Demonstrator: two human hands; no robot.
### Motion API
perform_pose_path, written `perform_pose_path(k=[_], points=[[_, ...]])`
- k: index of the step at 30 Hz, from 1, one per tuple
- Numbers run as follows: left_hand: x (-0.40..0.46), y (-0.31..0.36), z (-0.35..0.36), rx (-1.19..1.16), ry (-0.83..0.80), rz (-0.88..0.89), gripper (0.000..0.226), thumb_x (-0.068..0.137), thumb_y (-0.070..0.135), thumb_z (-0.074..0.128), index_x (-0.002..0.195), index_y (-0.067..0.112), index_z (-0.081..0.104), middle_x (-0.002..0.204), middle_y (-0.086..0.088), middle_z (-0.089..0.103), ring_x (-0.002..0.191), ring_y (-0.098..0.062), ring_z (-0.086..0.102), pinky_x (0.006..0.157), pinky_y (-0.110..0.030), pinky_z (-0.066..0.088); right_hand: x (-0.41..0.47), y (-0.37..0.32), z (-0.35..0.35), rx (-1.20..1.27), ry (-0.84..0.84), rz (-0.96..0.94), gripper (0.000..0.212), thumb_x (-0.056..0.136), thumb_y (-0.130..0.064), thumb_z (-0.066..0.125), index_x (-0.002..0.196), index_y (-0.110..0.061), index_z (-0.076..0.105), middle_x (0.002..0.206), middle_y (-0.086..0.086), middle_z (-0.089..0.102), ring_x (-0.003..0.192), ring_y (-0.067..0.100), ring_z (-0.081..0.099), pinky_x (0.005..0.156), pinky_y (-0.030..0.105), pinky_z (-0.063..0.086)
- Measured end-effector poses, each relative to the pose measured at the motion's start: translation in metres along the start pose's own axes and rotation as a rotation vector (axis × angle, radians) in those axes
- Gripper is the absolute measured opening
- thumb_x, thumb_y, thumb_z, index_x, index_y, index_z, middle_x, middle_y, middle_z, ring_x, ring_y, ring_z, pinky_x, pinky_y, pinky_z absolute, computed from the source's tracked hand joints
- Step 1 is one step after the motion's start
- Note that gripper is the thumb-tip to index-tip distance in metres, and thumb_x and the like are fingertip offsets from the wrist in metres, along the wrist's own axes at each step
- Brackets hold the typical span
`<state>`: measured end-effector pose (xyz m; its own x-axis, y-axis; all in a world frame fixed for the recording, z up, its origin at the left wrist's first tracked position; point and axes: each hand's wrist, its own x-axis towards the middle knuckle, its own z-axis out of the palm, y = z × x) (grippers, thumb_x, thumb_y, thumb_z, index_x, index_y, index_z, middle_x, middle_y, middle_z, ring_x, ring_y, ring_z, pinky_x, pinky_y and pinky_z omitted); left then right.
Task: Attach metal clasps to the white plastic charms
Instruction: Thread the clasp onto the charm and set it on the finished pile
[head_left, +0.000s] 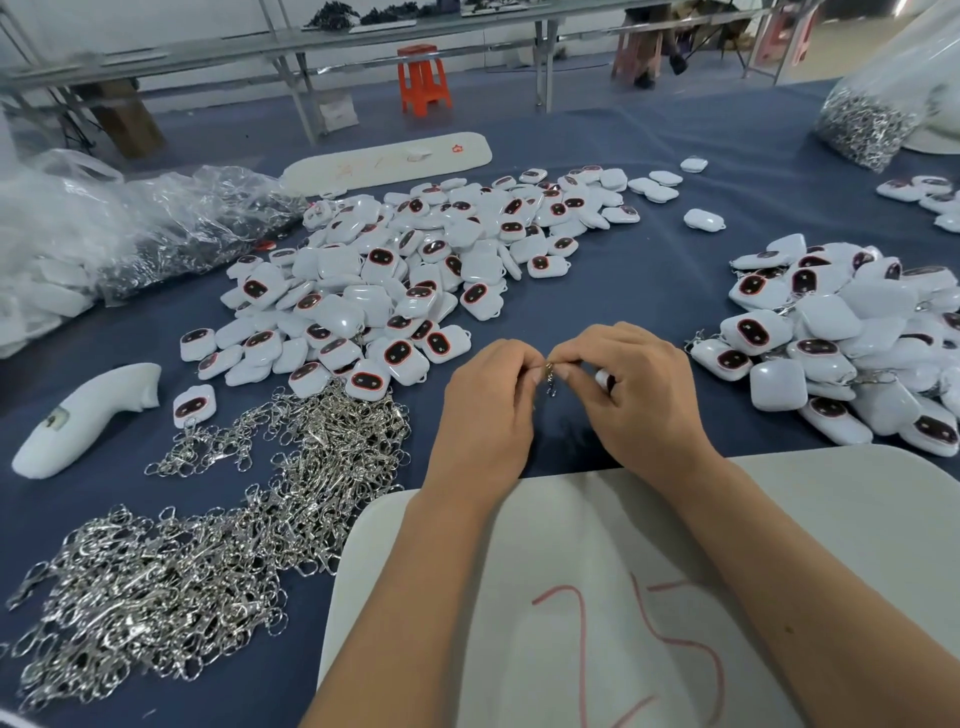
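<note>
My left hand (485, 410) and my right hand (634, 395) meet above the blue cloth, fingertips together, pinching a small metal clasp (549, 378) that dangles between them. A white charm (602, 378) peeks out from under my right hand's curled fingers, mostly hidden. A big heap of white charms with dark red-rimmed faces (415, 270) lies behind the hands. A second charm heap (852, 358) sits to the right, with clasps showing among its charms. Loose silver clasps (208, 530) are piled at the left front.
A white board marked in red (649, 597) lies under my forearms. A white handle-shaped piece (78, 421) lies at far left. Clear plastic bags (130, 228) sit at back left, a bag of clasps (872, 119) at back right. An orange stool (422, 78) stands beyond the table.
</note>
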<state>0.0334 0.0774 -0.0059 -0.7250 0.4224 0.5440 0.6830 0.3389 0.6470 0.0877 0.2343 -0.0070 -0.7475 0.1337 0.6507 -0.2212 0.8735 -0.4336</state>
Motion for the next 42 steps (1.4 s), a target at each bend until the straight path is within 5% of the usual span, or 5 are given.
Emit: perform_pose_path(k=[10,16,28,33,42], points=[[0.000,0.004,0.002,-0.036,0.057,0.006,0.015,0.097,0.002,0.059,0.085,0.010,0.062,0.078,0.006,0.059,0.074,-0.017,0.057,0.070,-0.037,0.047,-0.002,-0.007,0.002,-0.158,0.199,-0.033,0.019,0.097,-0.012,0.072,0.081,-0.020,0.077,0.069,-0.004,0.063,0.064,0.023,0.045,0.052,0.039,0.042],[0.001,0.008,0.001,0.009,0.123,0.066,0.014,0.098,0.001,0.061,0.086,0.009,0.063,0.081,0.007,0.057,0.073,-0.003,0.048,0.069,-0.015,0.035,-0.003,-0.006,0.006,0.325,0.106,0.198,0.010,0.093,-0.012,0.077,0.089,-0.021,0.081,0.083,-0.012,0.076,0.074,0.014,0.067,0.070,0.034,0.053],[0.003,0.007,0.003,-0.008,0.122,0.101,0.013,0.098,0.000,0.062,0.088,0.008,0.065,0.082,0.008,0.057,0.075,-0.004,0.050,0.070,-0.015,0.035,-0.001,-0.002,-0.001,0.634,0.017,0.336,0.016,0.095,-0.009,0.074,0.087,-0.022,0.079,0.077,0.012,0.070,0.069,0.044,0.051,0.063,0.048,0.043],[0.002,0.002,0.002,-0.011,0.104,0.095,0.012,0.096,0.000,0.064,0.089,0.009,0.068,0.084,0.005,0.063,0.078,-0.012,0.056,0.071,-0.027,0.045,-0.001,-0.006,-0.001,0.429,0.029,0.227,0.014,0.095,-0.005,0.073,0.086,-0.016,0.075,0.074,-0.016,0.063,0.062,0.022,0.046,0.060,0.030,0.042],[0.001,-0.002,0.001,-0.006,0.025,0.066,0.012,0.093,0.002,0.062,0.086,0.010,0.067,0.080,0.006,0.063,0.075,-0.014,0.057,0.070,-0.036,0.048,0.003,0.002,-0.010,-0.011,-0.027,-0.061,0.015,0.097,-0.008,0.070,0.086,-0.018,0.072,0.083,-0.007,0.068,0.069,0.023,0.049,0.062,0.043,0.047]])
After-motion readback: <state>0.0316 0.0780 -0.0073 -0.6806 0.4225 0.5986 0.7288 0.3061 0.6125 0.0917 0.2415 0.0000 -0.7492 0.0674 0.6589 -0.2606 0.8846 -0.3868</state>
